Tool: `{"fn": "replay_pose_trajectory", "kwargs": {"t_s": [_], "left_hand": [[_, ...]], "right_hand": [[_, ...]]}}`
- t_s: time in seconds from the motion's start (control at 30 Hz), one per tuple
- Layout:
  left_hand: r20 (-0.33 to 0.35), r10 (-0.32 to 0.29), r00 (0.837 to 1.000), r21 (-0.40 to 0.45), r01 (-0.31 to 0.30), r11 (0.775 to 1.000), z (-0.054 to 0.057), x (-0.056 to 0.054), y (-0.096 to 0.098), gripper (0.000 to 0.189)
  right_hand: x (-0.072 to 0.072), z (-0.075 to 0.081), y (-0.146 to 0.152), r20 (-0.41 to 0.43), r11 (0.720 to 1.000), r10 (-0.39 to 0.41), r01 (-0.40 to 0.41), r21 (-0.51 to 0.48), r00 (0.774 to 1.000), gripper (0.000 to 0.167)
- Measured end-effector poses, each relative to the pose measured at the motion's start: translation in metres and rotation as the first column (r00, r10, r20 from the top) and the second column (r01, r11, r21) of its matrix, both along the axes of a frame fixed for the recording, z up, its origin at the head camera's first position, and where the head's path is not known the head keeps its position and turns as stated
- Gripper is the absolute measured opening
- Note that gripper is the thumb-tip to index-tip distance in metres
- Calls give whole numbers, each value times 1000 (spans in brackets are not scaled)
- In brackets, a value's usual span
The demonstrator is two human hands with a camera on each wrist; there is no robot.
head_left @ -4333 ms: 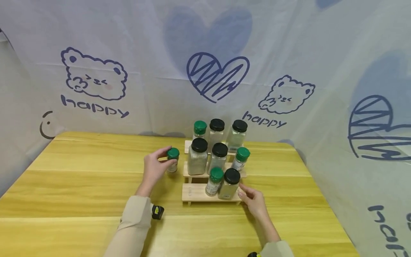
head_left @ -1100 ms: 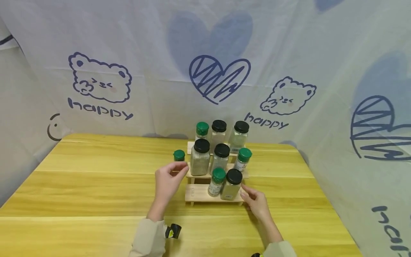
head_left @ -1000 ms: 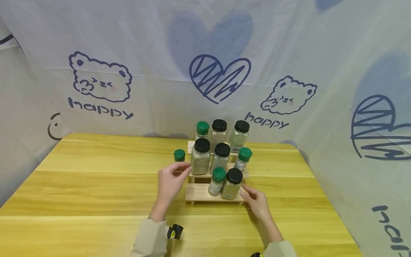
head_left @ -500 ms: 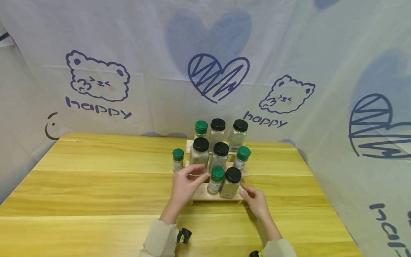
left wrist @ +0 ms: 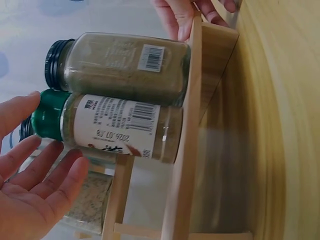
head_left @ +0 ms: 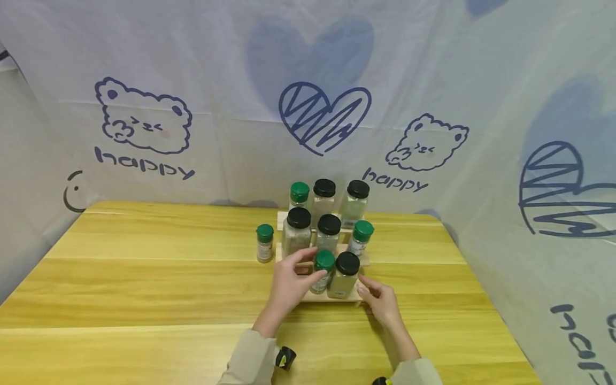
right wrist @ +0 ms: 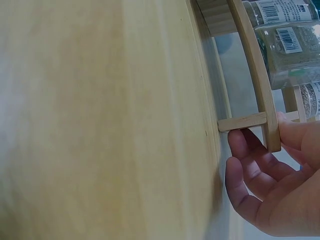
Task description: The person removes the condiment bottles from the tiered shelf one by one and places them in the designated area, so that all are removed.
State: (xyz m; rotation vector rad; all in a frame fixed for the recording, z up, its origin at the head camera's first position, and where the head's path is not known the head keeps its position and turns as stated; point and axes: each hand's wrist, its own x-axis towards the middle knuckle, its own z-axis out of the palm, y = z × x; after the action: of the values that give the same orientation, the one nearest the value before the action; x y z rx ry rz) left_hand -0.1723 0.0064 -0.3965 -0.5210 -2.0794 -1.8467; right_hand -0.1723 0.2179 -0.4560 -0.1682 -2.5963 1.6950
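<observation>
A three-step wooden rack (head_left: pixel 313 298) holds several spice jars. My left hand (head_left: pixel 287 286) is at a green-capped spice jar (left wrist: pixel 117 127) on the lowest step. Its thumb and index fingertips lie right at either side of the green cap, while the other fingers stay spread, as the left wrist view shows. My right hand (head_left: pixel 383 305) grips the rack's front right corner, thumb above the step and fingertips under it by the short leg (right wrist: pixel 243 121). Beside the green-capped jar stands a square black-capped jar (head_left: pixel 343 279).
Another green-capped jar (head_left: pixel 264 247) stands on the table (head_left: pixel 168 289), left of the rack. The middle step bears two black-capped jars and a green-capped jar (head_left: pixel 361 238). A printed cloth (head_left: pixel 231 133) hangs behind the table.
My left hand let go of the green-capped jar left of the rack, then moved right and forward to the jar on the lowest step, parting thumb and fingers. My right hand stayed at the corner.
</observation>
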Motion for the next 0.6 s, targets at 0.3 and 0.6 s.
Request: {"fn": "replay_pose_trajectory", "kwargs": {"t_s": [0.3, 0.6], "left_hand": [[-27, -19, 999, -46, 18, 999, -14, -7, 6, 44], [-60, 6, 998, -29, -8, 1000, -15, -6, 6, 44]], "right_hand": [[-2, -1, 0, 4, 1000, 1, -1, -3, 1000, 32], [0, 0, -2, 1, 1000, 0, 0, -8, 1000, 33]]}}
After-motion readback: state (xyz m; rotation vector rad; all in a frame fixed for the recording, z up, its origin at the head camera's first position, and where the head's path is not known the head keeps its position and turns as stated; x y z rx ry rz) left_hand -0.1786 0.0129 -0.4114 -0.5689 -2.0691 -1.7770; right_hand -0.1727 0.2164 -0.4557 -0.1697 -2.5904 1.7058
